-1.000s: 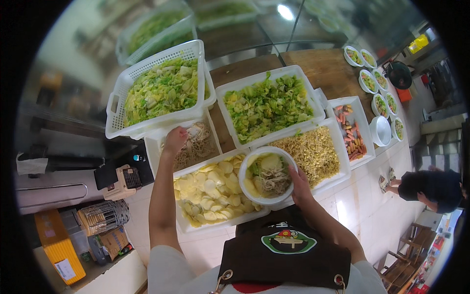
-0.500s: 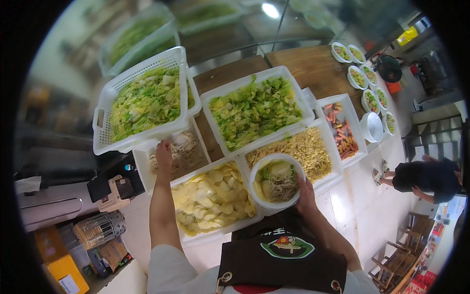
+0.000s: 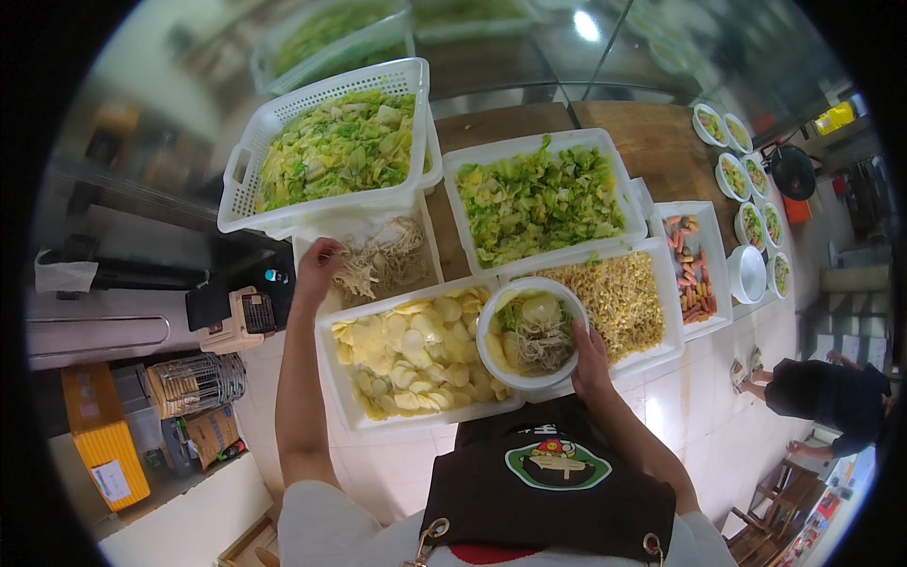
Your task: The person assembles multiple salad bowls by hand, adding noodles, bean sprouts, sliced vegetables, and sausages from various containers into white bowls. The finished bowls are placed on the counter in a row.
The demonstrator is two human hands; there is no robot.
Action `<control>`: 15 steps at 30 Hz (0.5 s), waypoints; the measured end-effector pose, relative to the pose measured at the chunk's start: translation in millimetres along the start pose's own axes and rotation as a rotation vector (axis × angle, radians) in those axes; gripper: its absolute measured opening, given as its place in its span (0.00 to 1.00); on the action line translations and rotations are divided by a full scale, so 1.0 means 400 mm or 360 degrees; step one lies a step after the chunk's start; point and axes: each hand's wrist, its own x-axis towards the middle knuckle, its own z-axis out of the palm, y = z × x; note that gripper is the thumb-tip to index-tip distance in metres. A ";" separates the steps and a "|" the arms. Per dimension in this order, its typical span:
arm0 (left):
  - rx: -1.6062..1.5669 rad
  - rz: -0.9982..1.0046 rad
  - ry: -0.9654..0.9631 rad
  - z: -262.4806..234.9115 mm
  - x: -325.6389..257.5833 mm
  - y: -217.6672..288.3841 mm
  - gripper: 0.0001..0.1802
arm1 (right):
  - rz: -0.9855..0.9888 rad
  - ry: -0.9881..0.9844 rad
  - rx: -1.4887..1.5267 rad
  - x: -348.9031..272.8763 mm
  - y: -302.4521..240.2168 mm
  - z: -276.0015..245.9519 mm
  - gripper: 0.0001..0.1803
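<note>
My right hand (image 3: 591,362) grips the right rim of a round white bowl (image 3: 485,354), thumb at the edge. Inside the bowl are leafy greens, pale slices and a heap of thin greyish strands (image 3: 545,347). Over the left side of a white tray (image 3: 433,248), my left hand (image 3: 321,265) is closed, its fingertips pinching pale stringy shreds (image 3: 357,273) that look like enoki mushrooms. The bowl is held above the corner where a tray of potato slices (image 3: 416,345) meets a tray of bean sprouts (image 3: 628,302).
A white perforated basket (image 3: 231,180) of chopped lettuce stands at the far left. Another lettuce tray (image 3: 539,203) is in the middle. Cut sausages (image 3: 694,283) fill a tray on the right, near filled bowls (image 3: 732,177) and an empty bowl (image 3: 748,274). A person (image 3: 822,397) stands at the right.
The view has shifted, so the trays sit farther right. My left hand has drawn toward the left edge of its tray, pinching shreds. My right hand keeps hold of the bowl.
</note>
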 end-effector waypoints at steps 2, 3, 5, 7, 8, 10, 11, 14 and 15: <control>0.0338 0.0093 -0.0014 0.019 -0.017 -0.014 0.08 | -0.0003 -0.0011 0.0002 -0.008 -0.006 0.007 0.20; 0.0237 0.0067 -0.0022 0.029 -0.020 0.006 0.08 | -0.0006 -0.0005 -0.0009 -0.011 -0.004 0.001 0.20; -0.0127 -0.0051 0.0047 0.031 -0.026 0.031 0.08 | -0.0013 0.0005 -0.0029 -0.014 0.000 -0.013 0.20; -0.0061 0.0007 0.0082 0.022 -0.035 0.049 0.08 | 0.0009 0.0050 -0.0001 -0.024 -0.002 -0.016 0.20; -0.0027 0.0037 0.0099 0.016 -0.038 0.053 0.08 | 0.0019 0.0072 0.0014 -0.029 -0.003 -0.018 0.20; -0.0243 -0.0015 0.0037 0.021 -0.043 0.098 0.08 | 0.0007 0.0050 0.0009 -0.030 0.000 -0.031 0.21; -0.0379 -0.0026 0.0002 0.015 -0.050 0.124 0.08 | 0.0000 0.0040 0.0008 -0.031 0.000 -0.037 0.21; -0.0454 -0.0002 0.0029 0.032 -0.068 0.244 0.08 | 0.0025 0.0029 0.0081 -0.034 -0.007 -0.038 0.20; -0.0395 0.0051 0.0065 0.032 -0.064 0.262 0.08 | 0.0015 0.0037 0.0076 -0.034 -0.006 -0.039 0.20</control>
